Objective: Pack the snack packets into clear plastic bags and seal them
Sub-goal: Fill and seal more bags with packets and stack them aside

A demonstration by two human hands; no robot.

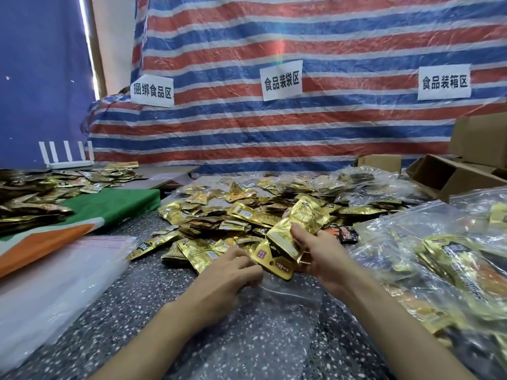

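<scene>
**Holding gold packets at the bag mouth**

I see the right hand [321,252] clamped round a fan of gold snack packets [292,229], just above the clear bag [290,300] on the speckled table [131,319]. The left hand [226,274] pinches the bag's rim. 3 paper signs [281,80] hang on the striped tarp [329,39] — 捆绑食品区, 食品装袋区, 食品装箱区.

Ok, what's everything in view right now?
loose packets: many, gold, heaped mid-table
held packets: few, gold, in right hand
bag: one, clear, front centre
filled bags: several, clear, right
empty bags: one stack, clear, left
cloth: one, green and orange, left
router: one, white, back left
tarp: one, red-blue-white striped, behind
signs: three, white, on tarp
boxes: several, brown, back right
table: one, speckled grey, underneath
left hand: one, at bag mouth, grip unclear
right hand: one, grips held packets
</scene>
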